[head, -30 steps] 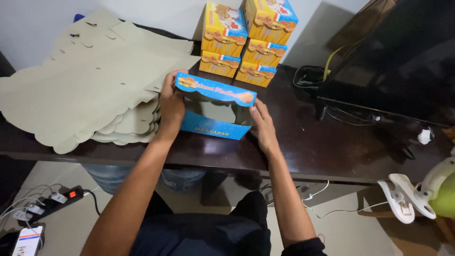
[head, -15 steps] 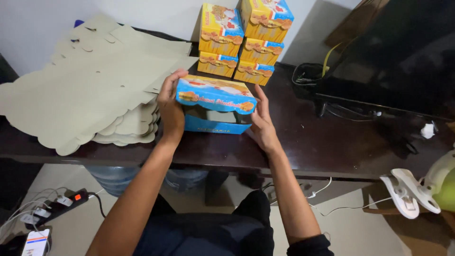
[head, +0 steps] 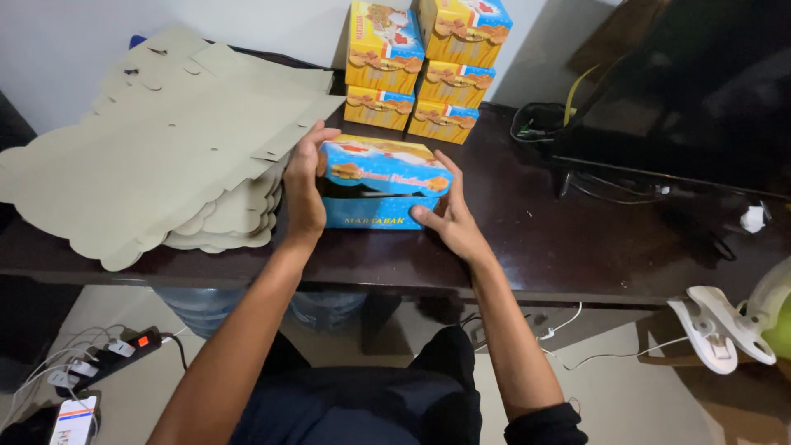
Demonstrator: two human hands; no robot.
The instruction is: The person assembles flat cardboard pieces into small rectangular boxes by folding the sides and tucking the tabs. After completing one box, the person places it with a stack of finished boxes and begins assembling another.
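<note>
Both hands clamp a blue box [head: 381, 185] on the dark bench [head: 577, 247]: left hand [head: 303, 183] pressed flat against its left end, right hand [head: 445, 216] gripping its right front corner. Flat cardboard blanks [head: 140, 165] lie just left; yellow boxes [head: 424, 66] are stacked behind.

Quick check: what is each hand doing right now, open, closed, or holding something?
Left hand: closed on the left end of the blue box.
Right hand: fingers spread, pressed against the box's right front corner.
</note>
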